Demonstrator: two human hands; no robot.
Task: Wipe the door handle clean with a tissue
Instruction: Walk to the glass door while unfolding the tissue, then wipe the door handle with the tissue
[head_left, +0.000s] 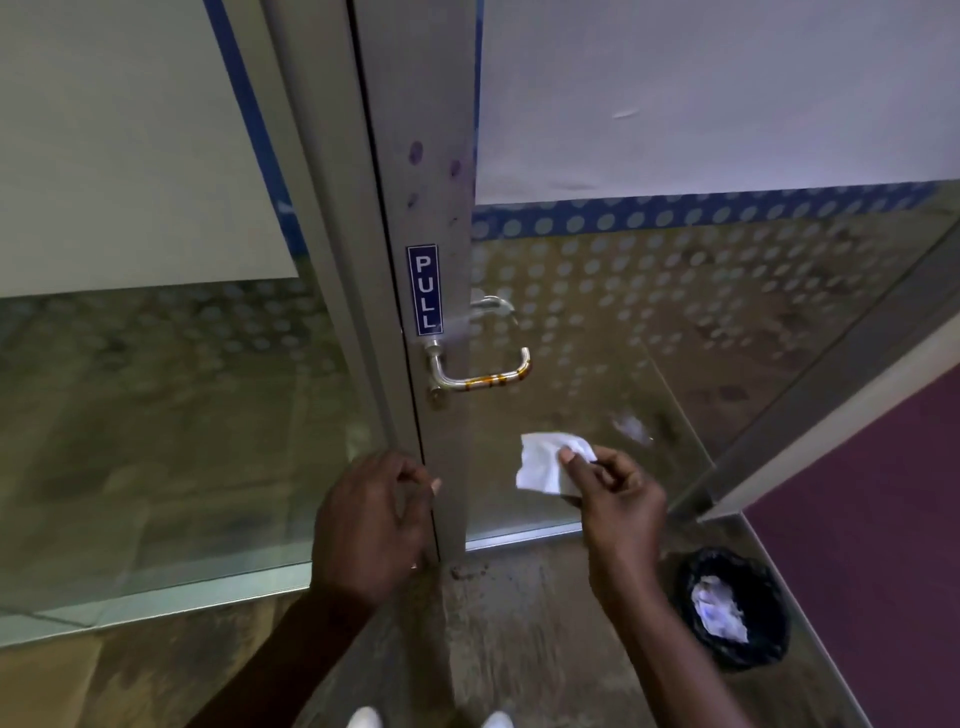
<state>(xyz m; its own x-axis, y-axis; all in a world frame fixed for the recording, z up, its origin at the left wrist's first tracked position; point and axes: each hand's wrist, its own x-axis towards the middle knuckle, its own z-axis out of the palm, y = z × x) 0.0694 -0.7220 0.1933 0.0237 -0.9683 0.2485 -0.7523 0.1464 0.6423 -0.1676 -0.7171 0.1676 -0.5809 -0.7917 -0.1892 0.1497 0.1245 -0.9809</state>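
A glass door (675, 312) with a metal frame fills the view. On the floor at right sits a black-lined bin (732, 608) holding crumpled paper. The left hand (371, 525) hangs loosely curled, gripping nothing. The right hand (613, 493) pinches a white tissue (545, 465) below the chrome door handle (483, 371), not touching it.

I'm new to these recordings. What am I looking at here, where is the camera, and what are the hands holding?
There is no machine: a person wears one camera on the head, looking forward and down at their own bare hands. The right hand pinches a white tissue; the left hand is empty, fingers curled, near the door frame. Ahead is a glass door with a metal handle bearing orange marks, below a blue PULL sign. The tissue is not yet touching the handle. On the floor at right stands a black-lined bin with crumpled paper inside.
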